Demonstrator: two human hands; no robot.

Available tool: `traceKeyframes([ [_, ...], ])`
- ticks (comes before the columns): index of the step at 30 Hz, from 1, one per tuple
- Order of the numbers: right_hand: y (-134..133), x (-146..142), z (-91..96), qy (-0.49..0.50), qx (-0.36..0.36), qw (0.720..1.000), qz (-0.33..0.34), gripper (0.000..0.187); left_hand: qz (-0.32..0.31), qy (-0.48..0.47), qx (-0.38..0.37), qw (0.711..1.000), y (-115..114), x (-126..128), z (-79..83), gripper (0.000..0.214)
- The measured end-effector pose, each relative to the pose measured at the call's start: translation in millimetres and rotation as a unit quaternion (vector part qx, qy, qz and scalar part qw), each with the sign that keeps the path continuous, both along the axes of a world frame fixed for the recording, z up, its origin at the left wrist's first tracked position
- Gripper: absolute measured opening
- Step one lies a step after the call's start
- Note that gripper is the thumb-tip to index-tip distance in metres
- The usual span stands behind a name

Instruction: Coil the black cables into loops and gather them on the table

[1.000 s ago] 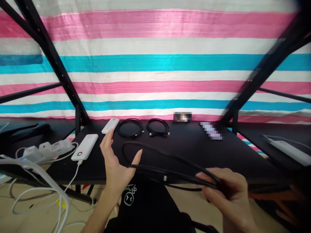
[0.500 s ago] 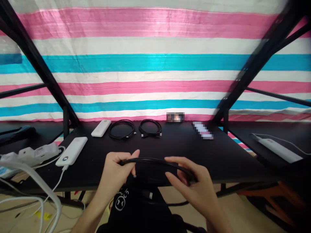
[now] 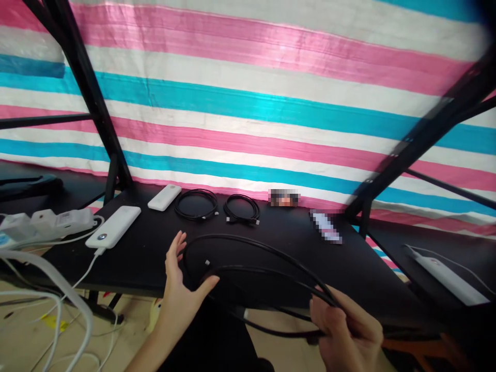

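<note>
A loosely looped black cable (image 3: 251, 241) hangs in front of me over the near edge of the black table (image 3: 287, 227). My right hand (image 3: 344, 325) is closed around its gathered strands at the right. At the left end of the loops, my left hand (image 3: 180, 284) is open, thumb and fingers spread beside the cable; whether it touches the strands I cannot tell. A small silvery connector (image 3: 207, 262) shows inside the loops near my left thumb. Farther back lie two coiled black cables, a left coil (image 3: 196, 204) and a right coil (image 3: 242, 208).
White power banks lie at the left, a near one (image 3: 113, 227) with a white cord and a far one (image 3: 165, 197). A power strip with white plugs (image 3: 48, 225) is at far left. Blurred items (image 3: 284, 198) sit at the back. A white device (image 3: 451, 279) lies right.
My left hand has opened and moved left off the cable. My right hand has shifted right and down and closed on the strands. The loops have spread wider; the view has tilted.
</note>
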State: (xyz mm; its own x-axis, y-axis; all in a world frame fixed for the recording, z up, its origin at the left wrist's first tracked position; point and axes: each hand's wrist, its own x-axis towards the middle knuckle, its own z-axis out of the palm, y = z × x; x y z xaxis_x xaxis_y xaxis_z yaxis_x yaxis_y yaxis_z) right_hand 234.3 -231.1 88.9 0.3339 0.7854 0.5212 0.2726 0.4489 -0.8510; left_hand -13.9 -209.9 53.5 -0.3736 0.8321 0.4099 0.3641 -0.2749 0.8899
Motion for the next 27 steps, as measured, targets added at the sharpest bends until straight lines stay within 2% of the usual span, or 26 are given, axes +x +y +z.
traceKeyframes([
  [3,1.0,-15.3,4.5,0.074,0.047,0.996,0.000,0.021,0.000,-0.099,-0.032,0.995,-1.8,0.6,-25.0,0.099],
  [5,2.4,-27.8,11.0,0.143,0.072,0.987,0.022,0.018,-0.012,-0.191,-0.052,0.980,2.9,-0.1,-40.6,0.105],
  [8,6.8,-41.8,20.0,0.227,0.104,0.966,0.070,0.021,-0.047,-0.343,-0.098,0.933,13.1,-5.1,-56.7,0.120],
  [10,11.3,-46.8,22.5,0.257,0.109,0.953,0.117,0.026,-0.112,-0.428,-0.142,0.886,17.3,-8.8,-58.5,0.123],
  [12,15.8,-49.3,21.8,0.279,0.106,0.941,0.157,0.028,-0.196,-0.482,-0.168,0.837,18.5,-10.9,-53.1,0.112],
  [14,18.5,-51.2,19.9,0.299,0.101,0.932,0.180,0.029,-0.254,-0.496,-0.160,0.815,18.4,-11.8,-43.7,0.090],
  [16,19.1,-53.5,19.3,0.316,0.068,0.926,0.193,0.030,-0.281,-0.471,-0.129,0.826,18.6,-13.2,-33.8,0.067],
  [19,17.8,-56.9,21.8,0.329,-0.051,0.921,0.202,0.037,-0.291,-0.425,-0.118,0.849,15.4,-20.5,-20.3,0.041],
  [21,17.5,-58.0,23.2,0.303,-0.136,0.924,0.190,0.038,-0.278,-0.421,-0.156,0.849,7.5,-29.2,-11.9,0.036],
  [23,18.2,-57.9,22.2,0.249,-0.191,0.934,0.169,0.037,-0.264,-0.432,-0.210,0.836,-2.7,-38.6,-4.5,0.034],
  [25,20.0,-57.0,18.7,0.202,-0.223,0.942,0.149,0.045,-0.270,-0.451,-0.259,0.810,-10.2,-46.0,1.0,0.035],
  [27,22.6,-55.9,14.0,0.164,-0.222,0.951,0.140,0.053,-0.290,-0.474,-0.293,0.778,-11.9,-49.9,4.7,0.039],
])
